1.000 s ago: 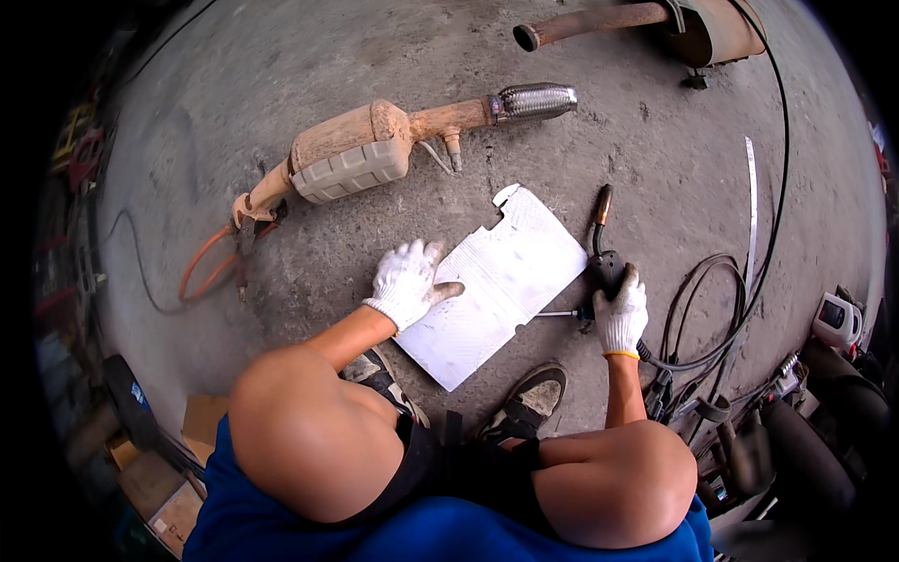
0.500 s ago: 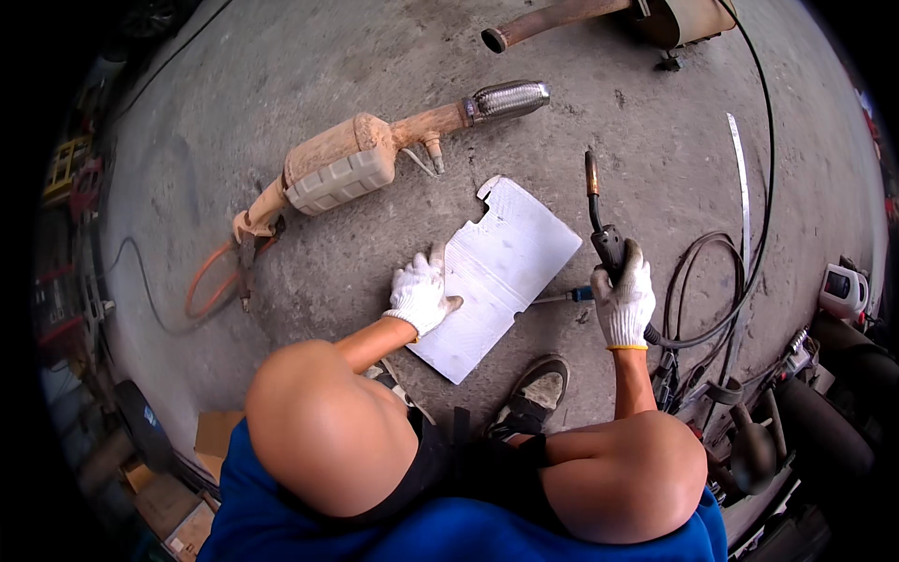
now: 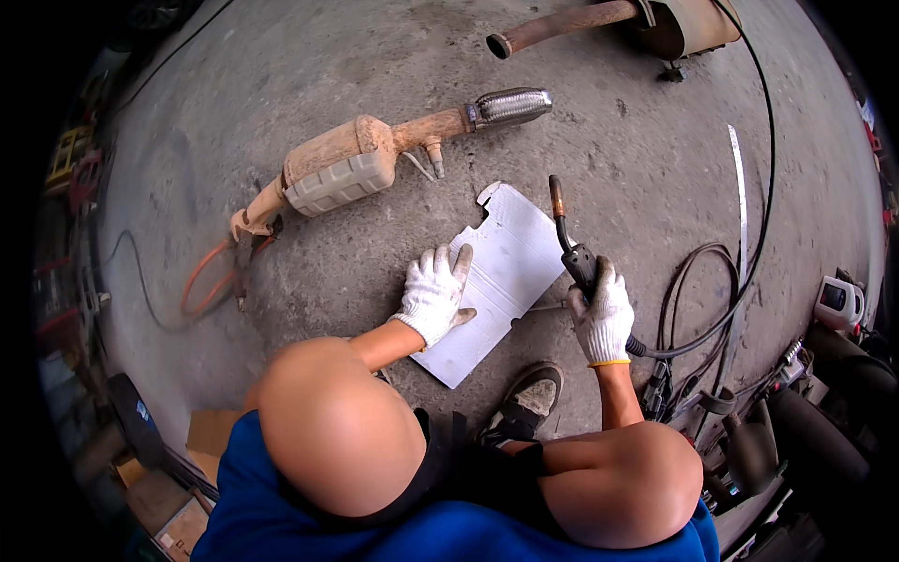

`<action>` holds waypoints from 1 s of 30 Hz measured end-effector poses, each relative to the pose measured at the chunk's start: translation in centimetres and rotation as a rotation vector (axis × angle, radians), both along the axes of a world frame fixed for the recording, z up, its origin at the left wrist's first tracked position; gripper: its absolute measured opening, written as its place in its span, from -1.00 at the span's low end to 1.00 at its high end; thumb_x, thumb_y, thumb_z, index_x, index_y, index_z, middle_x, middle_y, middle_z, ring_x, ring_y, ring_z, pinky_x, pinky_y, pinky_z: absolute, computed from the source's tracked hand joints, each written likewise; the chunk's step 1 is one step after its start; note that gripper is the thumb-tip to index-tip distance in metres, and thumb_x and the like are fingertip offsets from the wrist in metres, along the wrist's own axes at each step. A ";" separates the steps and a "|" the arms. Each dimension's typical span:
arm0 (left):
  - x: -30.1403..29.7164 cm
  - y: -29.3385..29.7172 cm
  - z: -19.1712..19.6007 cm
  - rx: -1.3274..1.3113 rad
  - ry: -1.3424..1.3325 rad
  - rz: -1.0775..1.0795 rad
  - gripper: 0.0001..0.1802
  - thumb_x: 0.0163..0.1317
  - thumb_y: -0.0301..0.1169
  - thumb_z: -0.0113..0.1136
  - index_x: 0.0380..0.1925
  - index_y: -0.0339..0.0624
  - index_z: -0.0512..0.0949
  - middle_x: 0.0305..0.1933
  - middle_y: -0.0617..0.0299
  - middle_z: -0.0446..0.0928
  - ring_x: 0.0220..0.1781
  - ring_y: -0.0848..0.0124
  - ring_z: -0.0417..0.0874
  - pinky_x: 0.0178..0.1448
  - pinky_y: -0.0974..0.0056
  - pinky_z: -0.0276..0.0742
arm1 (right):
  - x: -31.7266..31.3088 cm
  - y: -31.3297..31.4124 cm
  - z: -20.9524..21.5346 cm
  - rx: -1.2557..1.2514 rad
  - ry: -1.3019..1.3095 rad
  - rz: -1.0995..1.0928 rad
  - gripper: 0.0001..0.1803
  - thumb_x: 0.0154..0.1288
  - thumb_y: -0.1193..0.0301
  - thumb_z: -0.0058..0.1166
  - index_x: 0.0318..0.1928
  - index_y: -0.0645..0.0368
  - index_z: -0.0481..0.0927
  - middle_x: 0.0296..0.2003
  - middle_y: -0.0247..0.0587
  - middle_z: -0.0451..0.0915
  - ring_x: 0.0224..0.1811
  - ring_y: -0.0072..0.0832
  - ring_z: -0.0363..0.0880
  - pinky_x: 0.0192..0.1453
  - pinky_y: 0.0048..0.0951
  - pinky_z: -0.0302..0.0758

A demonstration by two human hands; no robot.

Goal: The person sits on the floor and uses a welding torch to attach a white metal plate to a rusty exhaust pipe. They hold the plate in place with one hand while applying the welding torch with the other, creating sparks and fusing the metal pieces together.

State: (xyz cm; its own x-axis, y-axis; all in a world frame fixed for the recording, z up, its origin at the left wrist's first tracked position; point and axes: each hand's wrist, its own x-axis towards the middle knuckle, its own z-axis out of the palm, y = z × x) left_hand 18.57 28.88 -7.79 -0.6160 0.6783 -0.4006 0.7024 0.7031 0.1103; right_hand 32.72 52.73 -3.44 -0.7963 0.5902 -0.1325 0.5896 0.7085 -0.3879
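Note:
My left hand (image 3: 434, 295), in a white knit glove, lies on the left edge of a flat whitish cardboard sheet (image 3: 510, 248). Its fingers are stretched out, with the thumb apart and pointing right over the sheet. In my gloved right hand (image 3: 602, 316) is a black MIG welding torch (image 3: 582, 266), gripped by its handle. The torch's bent neck and copper-coloured nozzle point up and away, just beyond the sheet's right edge. A thin metal rod (image 3: 549, 305) shows between the sheet and my right hand; its far end is hidden by the glove.
A rusty exhaust section (image 3: 332, 155) with a braided flex pipe lies beyond the sheet. Another muffler (image 3: 688, 26) lies at the far right. The torch cable (image 3: 688, 352) loops right, near a long metal strip (image 3: 740, 187). Pipes (image 3: 815, 426) and a white jug (image 3: 839, 302) crowd the right side.
My right hand has moved left with the torch, bringing its nozzle closer to the sheet. My left hand has shifted slightly and its fingers have spread.

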 end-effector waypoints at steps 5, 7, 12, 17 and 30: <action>-1.4 2.1 1.7 -0.114 -0.131 0.084 0.37 -0.14 0.08 0.64 0.61 0.01 0.00 0.32 -0.18 0.31 0.34 -0.09 0.37 0.37 -0.12 0.36 | -0.2 -0.4 -0.2 0.004 -0.009 0.015 -0.31 0.22 0.28 0.25 0.34 0.21 0.39 -0.10 0.21 0.60 -0.14 0.14 0.67 -0.09 0.00 0.62; -2.2 2.7 1.4 -0.132 -0.151 0.152 0.37 -0.13 0.06 0.64 0.61 0.01 -0.01 0.27 -0.15 0.33 0.29 -0.07 0.42 0.31 -0.12 0.41 | -0.2 -0.4 -0.9 0.031 0.033 0.042 -0.30 0.20 0.28 0.26 0.34 0.19 0.38 -0.14 0.17 0.59 -0.19 0.13 0.67 -0.16 0.02 0.62; -1.4 2.5 0.0 -0.120 -0.112 0.185 0.26 -0.06 0.09 0.59 0.56 -0.04 0.06 0.19 -0.07 0.39 0.20 0.01 0.51 0.22 -0.09 0.49 | -0.8 0.3 -3.2 0.032 0.042 -0.032 -0.31 0.23 0.28 0.23 0.35 0.20 0.37 -0.12 0.19 0.62 -0.16 0.12 0.68 -0.09 0.02 0.62; -0.4 1.7 -0.6 0.077 -0.044 0.171 0.24 -0.09 0.13 0.57 0.54 -0.06 0.13 0.33 -0.11 0.31 0.35 -0.06 0.35 0.38 -0.15 0.33 | -2.5 1.1 -3.7 -0.040 0.115 -0.063 -0.31 0.30 0.24 0.19 0.38 0.20 0.34 -0.04 0.19 0.65 -0.07 0.15 0.68 0.03 0.02 0.60; -0.3 -0.2 -2.1 0.318 -0.016 0.073 0.30 -0.19 0.16 0.60 0.53 -0.06 0.15 0.49 -0.09 0.17 0.47 -0.11 0.22 0.48 -0.19 0.25 | -4.6 2.0 -1.6 -0.348 0.104 -0.219 -0.34 0.25 0.17 0.21 0.32 0.15 0.43 0.00 0.20 0.69 0.03 0.09 0.70 0.11 -0.08 0.60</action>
State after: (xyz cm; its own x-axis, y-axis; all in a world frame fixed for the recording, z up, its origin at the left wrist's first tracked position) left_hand 18.27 28.65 -9.88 -0.6633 0.7251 -0.1854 0.6477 0.6802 0.3432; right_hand 28.08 54.72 -5.06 -0.6769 0.6811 -0.2791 0.6566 0.3873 -0.6473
